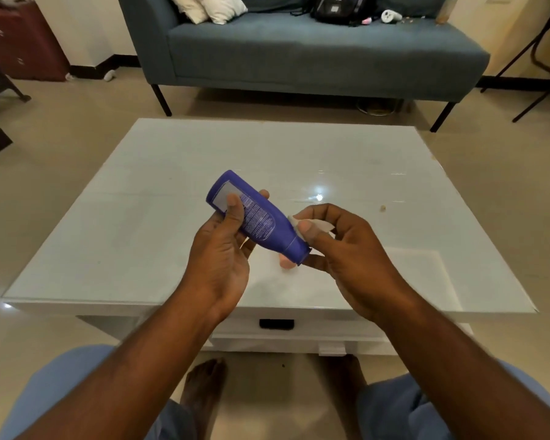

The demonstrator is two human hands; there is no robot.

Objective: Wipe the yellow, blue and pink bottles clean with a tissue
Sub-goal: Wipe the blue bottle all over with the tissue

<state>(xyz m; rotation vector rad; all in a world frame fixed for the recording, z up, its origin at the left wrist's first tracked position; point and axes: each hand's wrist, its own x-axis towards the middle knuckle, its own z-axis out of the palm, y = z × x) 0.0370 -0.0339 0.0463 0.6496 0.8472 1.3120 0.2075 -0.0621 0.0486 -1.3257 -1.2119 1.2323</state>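
My left hand [223, 249] grips a blue bottle [261, 222] above the white table, thumb across its label. The bottle lies tilted, base up to the left and cap down to the right. My right hand [340, 246] pinches a small white tissue [311, 224] between thumb and fingers and holds it against the bottle's neck. A small pink object [287, 263] shows just under the cap, mostly hidden; what it is I cannot tell. No yellow bottle is in view.
The white glossy coffee table [140, 217] stands in front of my knees, with a drawer handle [276, 323] on its front. A blue-grey sofa [299, 55] with cushions and a black bag stands behind it. My bare feet rest under the table edge.
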